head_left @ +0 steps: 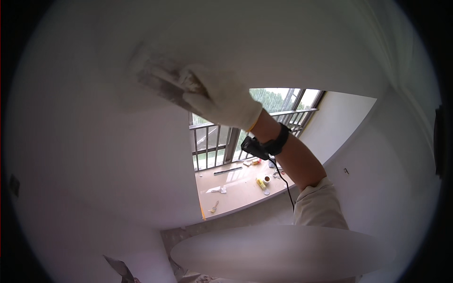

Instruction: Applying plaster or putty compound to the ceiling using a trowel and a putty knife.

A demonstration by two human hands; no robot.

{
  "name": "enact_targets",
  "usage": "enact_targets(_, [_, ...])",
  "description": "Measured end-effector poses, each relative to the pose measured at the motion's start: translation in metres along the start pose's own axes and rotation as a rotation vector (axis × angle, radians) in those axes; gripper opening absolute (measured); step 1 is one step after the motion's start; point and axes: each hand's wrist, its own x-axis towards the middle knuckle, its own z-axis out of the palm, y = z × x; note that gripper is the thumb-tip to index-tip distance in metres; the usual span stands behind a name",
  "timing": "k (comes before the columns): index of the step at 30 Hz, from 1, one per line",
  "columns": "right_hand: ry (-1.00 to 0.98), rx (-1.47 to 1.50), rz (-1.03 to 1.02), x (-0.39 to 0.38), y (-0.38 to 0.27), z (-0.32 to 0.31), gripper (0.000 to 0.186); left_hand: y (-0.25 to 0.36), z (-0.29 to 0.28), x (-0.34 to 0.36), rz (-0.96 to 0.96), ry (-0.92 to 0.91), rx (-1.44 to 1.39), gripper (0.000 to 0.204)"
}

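My right hand (226,101), in a white glove, is raised high and closed around the handle of a plastering trowel (165,87). The trowel's flat blade lies against the white wall (118,141) above and left of a window, where a smeared grey patch shows around it. A black strap and a small black device with a cable sit on my right wrist. Low at the left, a putty knife (120,269) with a wide metal blade points up. Only a sliver of my left hand (137,280) shows at its base; most of that hand is out of the picture.
A barred window (229,144) opens above a pale sill (236,188). On the sill lie brushes (217,190), a yellow tube (262,185), a small cup-like roll (267,179) and a dark strip (227,171). A blurred oval hides the lower middle.
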Motion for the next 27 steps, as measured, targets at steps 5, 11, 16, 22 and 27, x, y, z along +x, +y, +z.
enact_targets(5, [-0.152, 0.024, -0.035, 0.007, -0.044, 0.077, 0.008, -0.018, 0.018, 0.003, 0.139, -0.055, -0.113, 0.015])
enact_targets(11, [-0.348, -0.033, -0.042, -0.040, -0.065, 0.126, 0.008, -0.026, 0.017, -0.003, 0.048, -0.167, -0.065, 0.014])
enact_targets(16, [-0.332, 0.947, 0.447, -0.107, -0.113, 0.096, 0.016, -0.031, 0.036, 0.038, -0.296, -0.538, 0.021, 0.044])
enact_targets(22, [-0.330, 1.404, 0.552, -0.192, -0.148, 0.081, 0.021, -0.028, 0.104, 0.101, -0.461, -0.728, 0.124, 0.044])
enact_targets(27, [-0.781, 0.887, 0.641, -0.261, -0.083, 0.096, 0.022, -0.001, 0.138, 0.107, -0.366, -0.828, -0.206, 0.047])
